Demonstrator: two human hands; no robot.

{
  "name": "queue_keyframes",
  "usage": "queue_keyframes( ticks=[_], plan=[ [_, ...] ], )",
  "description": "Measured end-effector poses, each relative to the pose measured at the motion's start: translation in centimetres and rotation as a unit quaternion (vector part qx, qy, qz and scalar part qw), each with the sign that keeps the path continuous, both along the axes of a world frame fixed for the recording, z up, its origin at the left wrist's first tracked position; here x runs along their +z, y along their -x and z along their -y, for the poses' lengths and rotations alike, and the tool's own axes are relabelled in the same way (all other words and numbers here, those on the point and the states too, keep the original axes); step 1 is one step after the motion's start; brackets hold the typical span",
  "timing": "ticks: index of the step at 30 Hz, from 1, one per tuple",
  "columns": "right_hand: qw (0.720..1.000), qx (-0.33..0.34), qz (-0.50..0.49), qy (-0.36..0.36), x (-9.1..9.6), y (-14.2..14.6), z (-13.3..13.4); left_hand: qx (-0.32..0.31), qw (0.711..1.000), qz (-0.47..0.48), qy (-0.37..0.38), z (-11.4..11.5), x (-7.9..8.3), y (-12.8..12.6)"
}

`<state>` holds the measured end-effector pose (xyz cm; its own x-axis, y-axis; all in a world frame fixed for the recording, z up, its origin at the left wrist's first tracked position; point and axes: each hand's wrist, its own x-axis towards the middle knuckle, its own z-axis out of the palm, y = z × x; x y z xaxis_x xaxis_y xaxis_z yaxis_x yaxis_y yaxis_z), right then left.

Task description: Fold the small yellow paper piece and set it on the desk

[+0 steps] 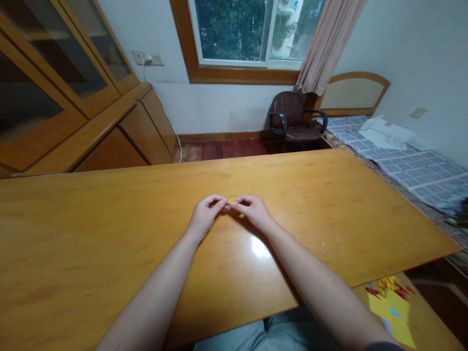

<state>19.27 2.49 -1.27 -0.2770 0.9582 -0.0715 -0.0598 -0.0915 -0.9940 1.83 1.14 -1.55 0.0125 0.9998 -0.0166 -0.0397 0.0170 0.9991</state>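
A small piece of folded yellow paper (230, 201) is pinched between my two hands, just above the wooden table (109, 234). My left hand (207, 213) grips its left side with thumb and fingertips. On the other side, my right hand (254, 210) holds it the same way, fingers closed. The fingertips nearly meet and cover most of the paper, so its exact shape cannot be made out.
At the lower right, a lower surface holds yellow paper sheets (393, 317) and several small red and yellow folded pieces (389, 283). Beyond the table stand a brown armchair (292, 114), a wooden cabinet (109, 112) and a bed (413, 161) with a checked cover.
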Motion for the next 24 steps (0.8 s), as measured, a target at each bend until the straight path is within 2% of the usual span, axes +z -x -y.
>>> queue_keyframes(
  ticks=[7, 15, 24],
  plan=[
    [1.0, -0.01, -0.01, -0.003, 0.01, 0.06, 0.04, 0.008, 1.0, -0.021, -0.005, 0.01, 0.14, -0.11],
    [1.0, -0.016, 0.003, -0.017, 0.0, 0.01, 0.01, -0.022, 0.998, -0.047, -0.026, -0.23, -0.1, 0.04],
    [0.998, -0.026, 0.02, -0.054, 0.01, -0.06, 0.05, 0.008, 0.999, -0.034, -0.019, -0.09, -0.03, 0.12]
  ],
)
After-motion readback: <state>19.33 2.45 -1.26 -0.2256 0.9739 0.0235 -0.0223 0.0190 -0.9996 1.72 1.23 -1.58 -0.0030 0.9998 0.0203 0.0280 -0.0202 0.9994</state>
